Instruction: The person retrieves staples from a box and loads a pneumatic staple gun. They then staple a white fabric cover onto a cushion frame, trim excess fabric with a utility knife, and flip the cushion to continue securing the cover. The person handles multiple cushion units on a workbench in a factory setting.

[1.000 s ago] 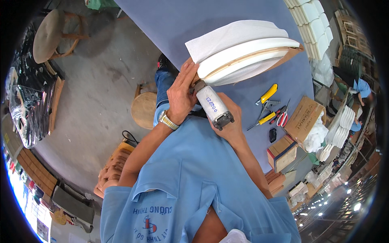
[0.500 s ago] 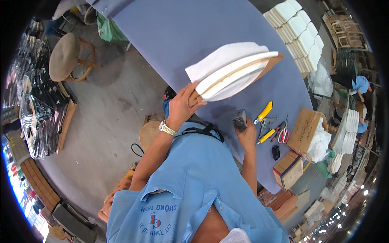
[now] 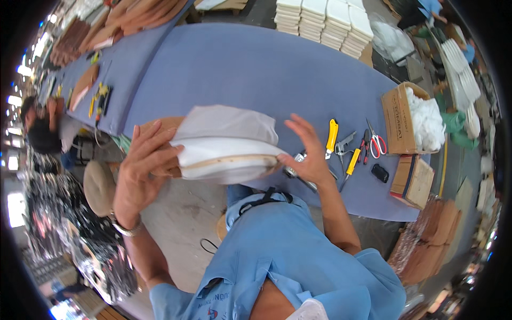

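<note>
A chair seat pad of white padding, with a thin wooden edge and a loose white cloth over it, is held up tilted above the near edge of the table. My left hand grips its left end, fingers stretched across the edge. A brown piece shows behind that end. My right hand has its fingers spread, the thumb against the pad's right end. Just below the right hand a grey metal tool lies on the table, partly hidden.
On the blue-covered table lie yellow-handled cutters, red-handled scissors and a small black object. A carton of white stuffing stands right, beside a smaller box. White pads are stacked beyond. A co-worker sits far left.
The seat pad has been turned and moved left, its brown piece now at the left end. My right hand has let go of the grey tool and come up to the pad. The view has swung round.
</note>
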`<move>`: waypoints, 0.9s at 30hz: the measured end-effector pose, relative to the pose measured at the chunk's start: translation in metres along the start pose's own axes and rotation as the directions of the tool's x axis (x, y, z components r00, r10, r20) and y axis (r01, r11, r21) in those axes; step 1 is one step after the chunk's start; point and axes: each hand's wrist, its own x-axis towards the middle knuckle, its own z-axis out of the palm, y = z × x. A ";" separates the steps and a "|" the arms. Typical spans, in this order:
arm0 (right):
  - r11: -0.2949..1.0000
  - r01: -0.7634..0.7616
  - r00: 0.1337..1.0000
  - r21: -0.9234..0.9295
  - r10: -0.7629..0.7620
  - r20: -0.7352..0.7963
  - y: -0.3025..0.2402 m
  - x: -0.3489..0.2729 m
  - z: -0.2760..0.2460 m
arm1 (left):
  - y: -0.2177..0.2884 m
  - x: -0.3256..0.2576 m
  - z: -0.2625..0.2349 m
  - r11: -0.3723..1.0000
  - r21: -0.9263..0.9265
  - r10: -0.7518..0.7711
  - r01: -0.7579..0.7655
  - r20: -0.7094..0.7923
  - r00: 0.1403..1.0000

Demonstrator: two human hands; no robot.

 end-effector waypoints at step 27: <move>0.853 -0.421 0.907 0.309 0.400 0.131 0.049 0.004 0.109 | 0.017 0.047 0.244 0.448 -0.716 -0.576 0.536 0.227 0.785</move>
